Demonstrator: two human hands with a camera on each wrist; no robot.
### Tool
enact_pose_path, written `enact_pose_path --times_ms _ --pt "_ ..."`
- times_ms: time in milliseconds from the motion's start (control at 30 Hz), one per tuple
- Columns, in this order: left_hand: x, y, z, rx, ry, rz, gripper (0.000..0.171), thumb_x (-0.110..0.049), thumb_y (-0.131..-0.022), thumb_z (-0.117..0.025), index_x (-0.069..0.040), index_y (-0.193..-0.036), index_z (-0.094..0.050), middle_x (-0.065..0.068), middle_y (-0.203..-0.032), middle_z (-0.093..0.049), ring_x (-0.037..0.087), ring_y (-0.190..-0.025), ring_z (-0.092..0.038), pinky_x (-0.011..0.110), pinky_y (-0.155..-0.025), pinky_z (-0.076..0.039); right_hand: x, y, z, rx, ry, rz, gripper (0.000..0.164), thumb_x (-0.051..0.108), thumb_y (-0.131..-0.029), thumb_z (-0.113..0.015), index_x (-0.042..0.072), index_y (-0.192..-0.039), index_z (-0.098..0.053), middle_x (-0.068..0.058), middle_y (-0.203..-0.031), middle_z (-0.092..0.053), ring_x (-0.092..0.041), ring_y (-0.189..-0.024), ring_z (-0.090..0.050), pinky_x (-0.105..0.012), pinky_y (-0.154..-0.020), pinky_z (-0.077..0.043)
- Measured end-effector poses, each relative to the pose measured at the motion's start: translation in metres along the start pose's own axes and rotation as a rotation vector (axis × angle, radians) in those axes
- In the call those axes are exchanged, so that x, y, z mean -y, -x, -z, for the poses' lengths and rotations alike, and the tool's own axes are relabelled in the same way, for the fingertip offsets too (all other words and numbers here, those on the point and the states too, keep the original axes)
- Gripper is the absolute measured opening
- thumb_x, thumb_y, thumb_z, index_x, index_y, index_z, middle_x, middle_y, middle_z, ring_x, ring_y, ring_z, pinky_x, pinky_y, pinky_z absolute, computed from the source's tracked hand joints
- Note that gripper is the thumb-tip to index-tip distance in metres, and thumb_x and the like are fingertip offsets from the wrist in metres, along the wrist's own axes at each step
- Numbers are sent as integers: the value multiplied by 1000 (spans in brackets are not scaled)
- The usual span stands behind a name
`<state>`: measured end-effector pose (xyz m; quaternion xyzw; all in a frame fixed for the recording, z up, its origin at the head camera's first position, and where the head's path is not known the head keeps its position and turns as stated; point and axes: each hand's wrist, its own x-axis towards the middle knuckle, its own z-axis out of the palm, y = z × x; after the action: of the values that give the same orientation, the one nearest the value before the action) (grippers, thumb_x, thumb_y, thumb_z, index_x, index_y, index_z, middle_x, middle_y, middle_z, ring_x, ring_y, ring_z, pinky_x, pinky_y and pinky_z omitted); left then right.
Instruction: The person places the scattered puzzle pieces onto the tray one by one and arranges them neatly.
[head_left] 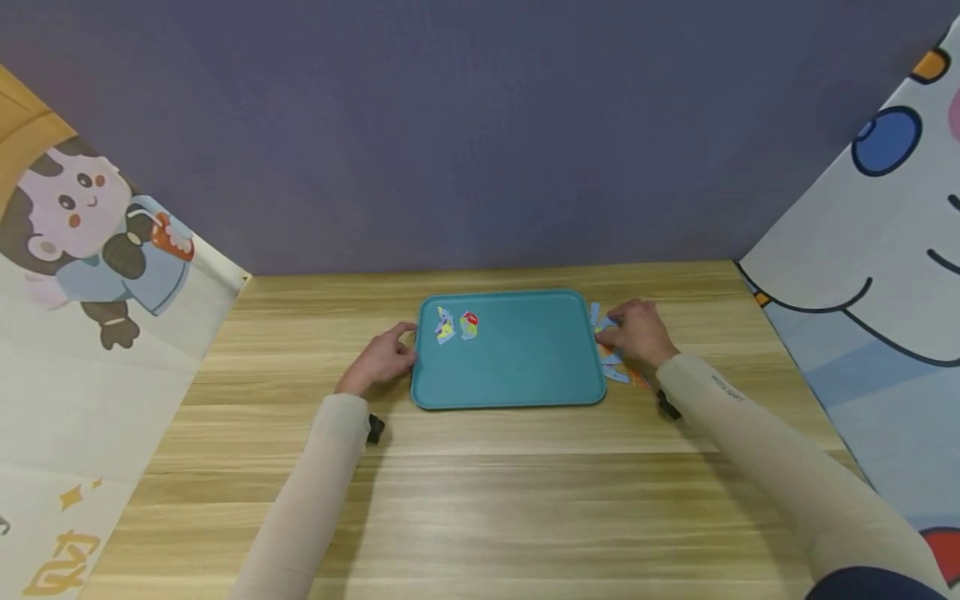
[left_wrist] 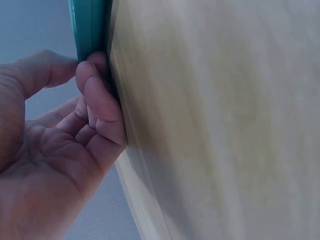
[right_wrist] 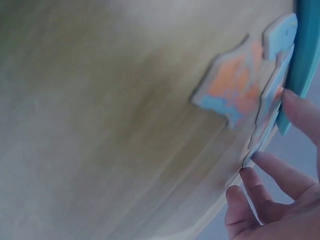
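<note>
R hand (head_left: pixel 641 333): part-spread, thumb apart from fingertips, tips touching the loose pcs (head_left: pixel 617 374) beneath; can't tell if one's pinched. Orange-&-blue pc (right_wrist: pixel 230 82) lies nearer the wrist side, the others close by thumb & fingertips, all just beside the tray (head_left: pixel 525 358).

L hand (head_left: pixel 381 360): narrow, thumb & curled fingers on the tray's near edge, i.e. the one facing that hand.

Tray sits flat betw. both hands. On it, closer to L hand: a yellow/purple pc (head_left: pixel 445 326), then, a bit further twd R hand, a red/yellow-green pc (head_left: pixel 469 325); the two are apart.

Behind each hand: beige sleeve (head_left: pixel 322 475), w/ a small black device (head_left: pixel 376 429) at the wrist. Under all: wood-grain worktop (head_left: pixel 525 483). Past the hands: dark wall (head_left: pixel 480 150); cartoon panel (head_left: pixel 97 217) outward of L hand, another outward of R.
</note>
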<state>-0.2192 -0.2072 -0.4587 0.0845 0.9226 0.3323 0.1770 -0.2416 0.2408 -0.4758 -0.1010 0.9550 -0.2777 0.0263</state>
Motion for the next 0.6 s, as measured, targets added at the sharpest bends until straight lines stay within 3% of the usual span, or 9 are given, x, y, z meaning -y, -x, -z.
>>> enact_pose_path --times_ms 267,600 --pt "-3 0 2 -2 2 17 60 -11 -87 -56 -8 -143 -34 10 -88 -66 17 -69 -60 31 -63 -47 5 -2 2 18 39 -34 50 20 -79 -72 -12 -117 -60 -29 -121 -54 -47 -116 -39 -54 -101 -27" --pt "-1 -1 0 4 -2 22 61 -11 -87 -55 -8 -144 -34 10 -90 -66 17 -71 -60 30 -64 -47 3 -5 3 18 -14 -67 48 15 -77 -68 -11 -118 -60 -26 -117 -58 -45 -112 -42 -52 -97 -33"
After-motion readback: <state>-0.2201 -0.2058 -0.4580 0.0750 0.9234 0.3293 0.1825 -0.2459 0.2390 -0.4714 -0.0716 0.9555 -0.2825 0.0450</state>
